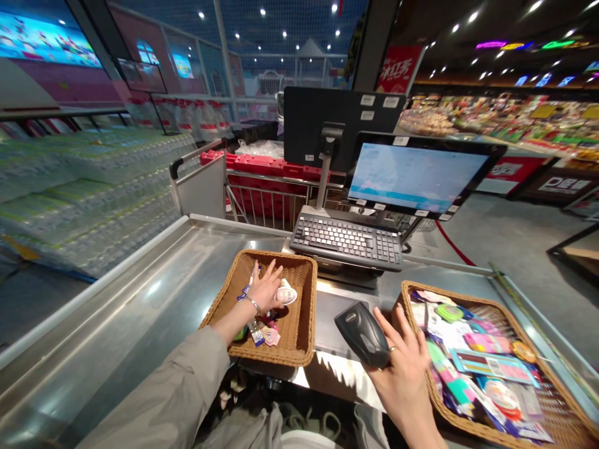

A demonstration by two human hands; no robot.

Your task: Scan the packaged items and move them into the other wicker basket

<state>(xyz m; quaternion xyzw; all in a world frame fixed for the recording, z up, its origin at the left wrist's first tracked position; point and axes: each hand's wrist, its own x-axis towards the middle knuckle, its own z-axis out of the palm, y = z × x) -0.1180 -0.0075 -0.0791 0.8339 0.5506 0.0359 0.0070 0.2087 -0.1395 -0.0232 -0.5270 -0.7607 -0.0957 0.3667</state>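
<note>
The left hand (264, 288) sits inside a small wicker basket (276, 255) at the near edge of a stainless steel tabletop (126, 299). Its grip is released, with the fingers spread, and the thumb touches a small white packet (286, 293) in the basket. Under the palm lie a blister card (256, 332) and a pink packet (271, 337). A metal bracelet (253, 304) circles the wrist, and a grey sleeve (173, 386) covers the forearm.

The right hand (405, 374) is at a black handheld barcode scanner (362, 333), between the two baskets. The scanner's long axis runs diagonally, with its head pointing to the far left and its tail end reaching near right into the hand. The fingers fan out past it, and the tail end is hidden, so I cannot tell whether the grip is clenched on it.

To the right, a larger wicker basket (468, 305) is heaped with flat, colourful packets (486, 355). Just beyond the scanner stand a keyboard (346, 242) and a monitor (416, 176). Further off, wrapped bottled water (84, 199) is stacked on the left, and store shelves (496, 118) line the far right.
</note>
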